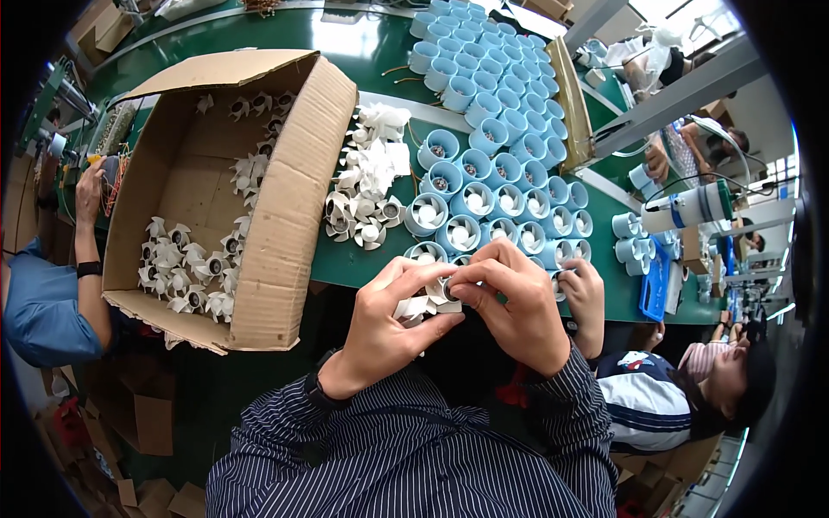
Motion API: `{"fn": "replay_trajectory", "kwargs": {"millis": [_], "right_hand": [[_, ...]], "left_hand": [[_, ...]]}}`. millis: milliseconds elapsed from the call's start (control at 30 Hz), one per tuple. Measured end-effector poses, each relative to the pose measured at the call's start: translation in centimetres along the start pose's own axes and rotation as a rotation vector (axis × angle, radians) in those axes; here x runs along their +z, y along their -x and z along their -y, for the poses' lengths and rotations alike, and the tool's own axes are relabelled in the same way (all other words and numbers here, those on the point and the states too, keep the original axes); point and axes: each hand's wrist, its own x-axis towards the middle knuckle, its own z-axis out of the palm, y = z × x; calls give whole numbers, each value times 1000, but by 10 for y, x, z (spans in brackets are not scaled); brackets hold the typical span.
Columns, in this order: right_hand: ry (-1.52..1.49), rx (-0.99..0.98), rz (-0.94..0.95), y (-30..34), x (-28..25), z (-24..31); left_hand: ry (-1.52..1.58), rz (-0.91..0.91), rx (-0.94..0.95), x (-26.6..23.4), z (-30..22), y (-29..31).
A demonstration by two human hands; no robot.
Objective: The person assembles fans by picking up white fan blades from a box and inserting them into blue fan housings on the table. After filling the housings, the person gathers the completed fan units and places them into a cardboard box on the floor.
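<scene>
In the head view, the left hand (376,318) holds a white fan wheel (418,308) just off the near edge of the bench (339,264). The right hand (522,300) is narrowed at the wheel's right side, its grip hidden. Blue cups (484,112) stand beyond; a cardboard box (292,203) sits left.

Dark pinstriped shirt (406,470), black wristband (321,385)
</scene>
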Motion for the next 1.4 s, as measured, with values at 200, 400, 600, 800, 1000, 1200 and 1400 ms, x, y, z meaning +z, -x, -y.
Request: {"fn": "replay_trajectory", "kwargs": {"millis": [200,400,600,800,1000,1200,1400], "right_hand": [[18,-12,-110,9,12,-3],[-27,30,-163,16,15,-3],[-154,110,-131,18,8,-7],[-839,380,-53,23,10,-24],[-934,427,-30,29,8,-29],[-1008,502,-23,32,3,-34],[-944,447,-36,32,3,-31]], "left_hand": [[29,-19,3,3,-1,1],[10,-21,22,4,0,2],[0,28,41,4,-1,0],[5,61,75,7,-2,-2],[14,95,49,10,0,-2],[-1,107,58,12,0,-4],[-32,128,25,17,-1,-5]]}}
